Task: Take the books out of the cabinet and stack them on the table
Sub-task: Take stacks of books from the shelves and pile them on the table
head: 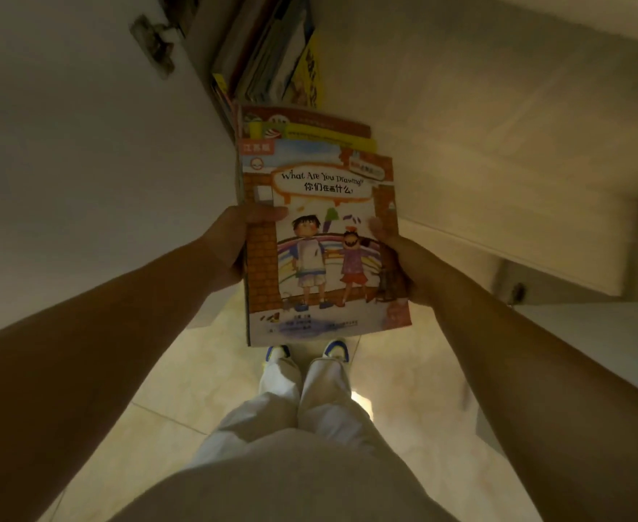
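I hold a small stack of thin picture books (321,205) flat in front of me, above my feet. The top cover shows two drawn children and the title "What Are You Drawing". My left hand (236,239) grips the stack's left edge with the thumb on the cover. My right hand (396,258) grips its right edge the same way. Beyond the stack, more books (268,50) stand upright and leaning inside the open cabinet. No table is in view.
The white open cabinet door (84,145) stands at my left, with a metal hinge (153,43) near its top. White cabinet fronts (498,145) fill the right side. Under me lies a glossy tiled floor (181,389), with my legs and shoes (306,356) on it.
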